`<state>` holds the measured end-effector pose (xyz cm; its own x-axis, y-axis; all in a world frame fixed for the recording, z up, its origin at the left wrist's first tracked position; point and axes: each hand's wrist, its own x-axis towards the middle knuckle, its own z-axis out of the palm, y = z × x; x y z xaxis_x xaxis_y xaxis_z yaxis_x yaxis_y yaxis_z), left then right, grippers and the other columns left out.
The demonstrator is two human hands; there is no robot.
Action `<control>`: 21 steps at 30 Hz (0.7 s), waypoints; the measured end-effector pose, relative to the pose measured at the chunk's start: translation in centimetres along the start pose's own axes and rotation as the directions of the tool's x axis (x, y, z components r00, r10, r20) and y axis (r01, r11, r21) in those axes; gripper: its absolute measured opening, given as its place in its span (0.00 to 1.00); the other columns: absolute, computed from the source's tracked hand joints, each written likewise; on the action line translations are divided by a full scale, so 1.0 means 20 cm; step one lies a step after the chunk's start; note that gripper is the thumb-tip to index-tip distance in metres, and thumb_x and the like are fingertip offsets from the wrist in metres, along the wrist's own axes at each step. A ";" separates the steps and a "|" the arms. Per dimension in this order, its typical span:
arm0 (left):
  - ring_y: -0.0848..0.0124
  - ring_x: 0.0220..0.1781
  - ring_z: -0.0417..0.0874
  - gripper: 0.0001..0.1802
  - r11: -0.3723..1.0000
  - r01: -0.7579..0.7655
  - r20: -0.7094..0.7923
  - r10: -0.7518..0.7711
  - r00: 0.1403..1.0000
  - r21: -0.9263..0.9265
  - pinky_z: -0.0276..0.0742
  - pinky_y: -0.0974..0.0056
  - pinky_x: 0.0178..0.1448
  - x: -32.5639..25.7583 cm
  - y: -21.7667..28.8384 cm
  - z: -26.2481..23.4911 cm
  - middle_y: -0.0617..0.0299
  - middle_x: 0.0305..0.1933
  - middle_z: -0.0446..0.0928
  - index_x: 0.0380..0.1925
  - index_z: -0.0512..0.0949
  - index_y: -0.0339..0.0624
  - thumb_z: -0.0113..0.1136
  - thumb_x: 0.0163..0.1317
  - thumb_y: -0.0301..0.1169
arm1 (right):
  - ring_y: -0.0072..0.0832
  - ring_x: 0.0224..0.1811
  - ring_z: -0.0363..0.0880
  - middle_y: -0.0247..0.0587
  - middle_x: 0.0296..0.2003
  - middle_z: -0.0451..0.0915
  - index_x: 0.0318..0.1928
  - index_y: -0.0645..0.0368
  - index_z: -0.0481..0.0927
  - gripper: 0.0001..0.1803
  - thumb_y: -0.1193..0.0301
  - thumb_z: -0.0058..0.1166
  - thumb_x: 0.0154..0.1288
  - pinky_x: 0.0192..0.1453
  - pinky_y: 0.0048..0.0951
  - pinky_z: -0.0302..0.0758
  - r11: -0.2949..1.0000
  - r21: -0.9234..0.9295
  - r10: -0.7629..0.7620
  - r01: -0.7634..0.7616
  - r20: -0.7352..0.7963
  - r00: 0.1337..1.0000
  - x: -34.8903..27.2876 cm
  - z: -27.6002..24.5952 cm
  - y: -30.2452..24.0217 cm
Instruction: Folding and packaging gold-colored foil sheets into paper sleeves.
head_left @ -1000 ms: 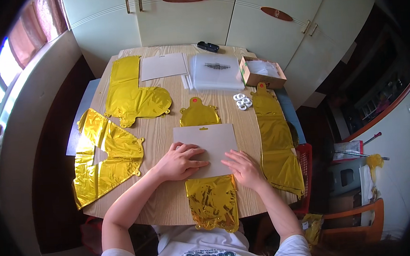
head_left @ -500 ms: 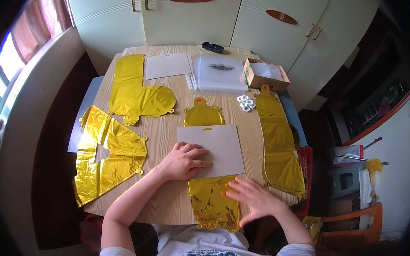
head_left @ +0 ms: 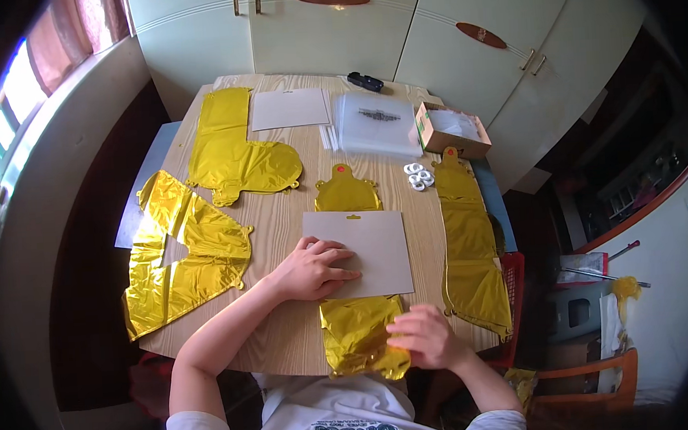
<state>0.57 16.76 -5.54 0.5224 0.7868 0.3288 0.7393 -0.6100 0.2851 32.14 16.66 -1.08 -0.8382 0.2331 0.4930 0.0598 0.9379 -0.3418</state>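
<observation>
In front of me a flat gold foil balloon (head_left: pixel 348 193) lies lengthwise on the table, with a pale cardboard sheet (head_left: pixel 378 252) across its middle. The sheet has a small hanging slot near its far edge. My left hand (head_left: pixel 316 269) lies open on the sheet's left part, fingers stretched out and pressing it down. At the near right edge of the balloon, my right hand (head_left: pixel 428 337) has its fingers curled over the foil; its thumb is hidden. The balloon's near end is crumpled and hangs by the table edge.
More gold foil balloons lie at the far left (head_left: pixel 254 164), near left (head_left: pixel 193 256) and right (head_left: pixel 472 246). Toward the back are a cardboard stack (head_left: pixel 290 109), clear plastic bags (head_left: pixel 374 134), an open box (head_left: pixel 457 139), white ribbon rolls (head_left: pixel 418 176) and a black object (head_left: pixel 365 81).
My right hand has gone from spread fingers above the foil to curled fingers at its near right edge. The balloon's near end has shifted and wrinkled. My left hand stays on the sheet.
</observation>
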 end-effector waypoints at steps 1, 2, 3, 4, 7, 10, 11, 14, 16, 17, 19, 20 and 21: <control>0.64 0.67 0.70 0.19 1.000 0.003 0.010 -0.003 1.000 -0.005 0.59 0.48 0.67 0.00 0.00 0.00 0.63 0.62 0.74 0.53 0.82 0.68 0.60 0.60 0.38 | 0.31 0.53 0.79 0.33 0.48 0.82 0.44 0.50 0.83 0.15 0.69 0.62 0.54 0.61 0.41 0.71 0.999 0.036 0.022 -0.021 -0.031 0.999 0.05 -0.02 0.03; 0.64 0.67 0.70 0.20 1.000 0.005 0.019 -0.004 1.000 -0.012 0.58 0.48 0.67 0.00 0.00 0.00 0.62 0.62 0.74 0.53 0.82 0.67 0.61 0.59 0.37 | 0.32 0.52 0.80 0.34 0.47 0.83 0.43 0.50 0.83 0.14 0.69 0.63 0.54 0.60 0.41 0.71 0.997 0.071 0.046 -0.042 -0.060 0.997 0.11 -0.04 0.06; 0.64 0.67 0.70 0.19 1.000 -0.001 0.007 0.001 1.000 -0.011 0.59 0.48 0.67 0.00 0.00 0.00 0.63 0.62 0.74 0.52 0.82 0.66 0.61 0.59 0.38 | 0.38 0.49 0.81 0.38 0.46 0.83 0.42 0.54 0.82 0.11 0.70 0.62 0.57 0.55 0.40 0.74 0.991 0.132 0.038 -0.024 -0.103 0.994 0.15 -0.04 0.14; 0.64 0.66 0.70 0.19 1.000 -0.005 -0.005 0.005 1.000 -0.011 0.59 0.48 0.67 0.00 -0.01 0.00 0.64 0.61 0.74 0.51 0.83 0.64 0.60 0.59 0.39 | 0.37 0.47 0.81 0.39 0.45 0.83 0.42 0.56 0.82 0.11 0.70 0.62 0.58 0.53 0.38 0.75 0.982 0.151 0.132 -0.111 -0.135 0.982 0.17 -0.02 0.20; 0.62 0.66 0.70 0.20 0.996 0.042 0.002 -0.042 0.999 -0.074 0.58 0.49 0.68 0.00 -0.01 0.00 0.64 0.60 0.75 0.50 0.82 0.56 0.61 0.55 0.38 | 0.32 0.42 0.81 0.41 0.41 0.83 0.40 0.61 0.82 0.09 0.69 0.61 0.63 0.46 0.31 0.75 0.892 0.292 0.405 -0.345 -0.176 0.897 0.26 0.03 0.38; 0.59 0.65 0.69 0.24 0.998 0.057 0.048 -0.056 0.997 -0.039 0.57 0.49 0.70 -0.05 -0.08 0.06 0.60 0.56 0.78 0.47 0.81 0.44 0.60 0.46 0.32 | 0.24 0.36 0.80 0.39 0.34 0.84 0.38 0.65 0.81 0.12 0.66 0.60 0.66 0.40 0.27 0.74 0.719 0.471 0.605 -0.511 -0.062 0.794 0.35 0.09 0.55; 0.59 0.65 0.69 0.24 0.999 0.039 0.036 -0.038 0.999 -0.034 0.57 0.48 0.70 -0.04 -0.08 0.07 0.59 0.55 0.78 0.47 0.81 0.44 0.59 0.44 0.31 | 0.21 0.34 0.79 0.38 0.32 0.84 0.37 0.65 0.81 0.13 0.65 0.60 0.67 0.39 0.26 0.74 0.678 0.467 0.649 -0.568 -0.017 0.761 0.35 0.11 0.61; 0.58 0.64 0.70 0.25 1.000 0.023 0.067 -0.023 0.998 -0.010 0.56 0.47 0.71 -0.04 -0.08 0.06 0.59 0.53 0.79 0.46 0.81 0.44 0.58 0.43 0.30 | 0.18 0.32 0.78 0.34 0.28 0.82 0.39 0.65 0.82 0.14 0.64 0.58 0.69 0.37 0.25 0.73 0.644 0.424 0.693 -0.637 0.030 0.721 0.34 0.15 0.69; 0.58 0.63 0.70 0.24 0.998 0.042 0.076 -0.039 0.996 -0.045 0.56 0.47 0.71 -0.04 -0.09 0.06 0.59 0.53 0.79 0.46 0.81 0.45 0.58 0.44 0.30 | 0.14 0.33 0.74 0.30 0.31 0.80 0.42 0.64 0.81 0.13 0.65 0.57 0.70 0.40 0.20 0.73 0.635 0.316 0.720 -0.705 0.089 0.689 0.35 0.16 0.70; 0.58 0.64 0.69 0.25 0.998 0.053 0.110 -0.048 0.993 -0.038 0.54 0.46 0.72 -0.05 -0.10 0.06 0.59 0.56 0.77 0.50 0.79 0.46 0.58 0.46 0.31 | 0.18 0.38 0.76 0.34 0.35 0.81 0.47 0.64 0.79 0.16 0.63 0.59 0.69 0.44 0.23 0.74 0.653 0.344 0.708 -0.675 0.041 0.706 0.33 0.18 0.70; 0.57 0.67 0.68 0.28 0.997 0.073 0.177 -0.068 0.982 -0.023 0.51 0.45 0.73 -0.06 -0.12 0.09 0.58 0.62 0.74 0.56 0.76 0.49 0.58 0.51 0.32 | 0.26 0.47 0.79 0.41 0.44 0.82 0.57 0.63 0.74 0.26 0.59 0.61 0.67 0.53 0.28 0.75 0.687 0.396 0.681 -0.609 -0.058 0.730 0.26 0.23 0.67; 0.57 0.67 0.68 0.27 0.997 0.070 0.163 -0.064 0.985 -0.030 0.50 0.45 0.73 -0.06 -0.12 0.09 0.58 0.62 0.74 0.56 0.76 0.49 0.58 0.51 0.33 | 0.31 0.53 0.77 0.44 0.49 0.79 0.62 0.62 0.69 0.33 0.56 0.63 0.64 0.58 0.31 0.72 0.729 0.308 0.651 -0.612 -0.034 0.758 0.22 0.24 0.64; 0.58 0.68 0.67 0.27 0.997 0.066 0.146 -0.060 0.988 -0.037 0.50 0.45 0.73 -0.05 -0.11 0.08 0.59 0.62 0.74 0.56 0.77 0.49 0.58 0.52 0.33 | 0.36 0.59 0.74 0.47 0.55 0.76 0.66 0.61 0.63 0.40 0.54 0.65 0.61 0.64 0.35 0.69 0.766 0.215 0.621 -0.606 -0.005 0.784 0.17 0.24 0.59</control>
<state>-0.93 17.39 -7.96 0.5336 0.8272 0.1764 0.7558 -0.5599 0.3395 27.32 27.20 -7.28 -0.6169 0.7666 0.1784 0.4368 0.5220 -0.7326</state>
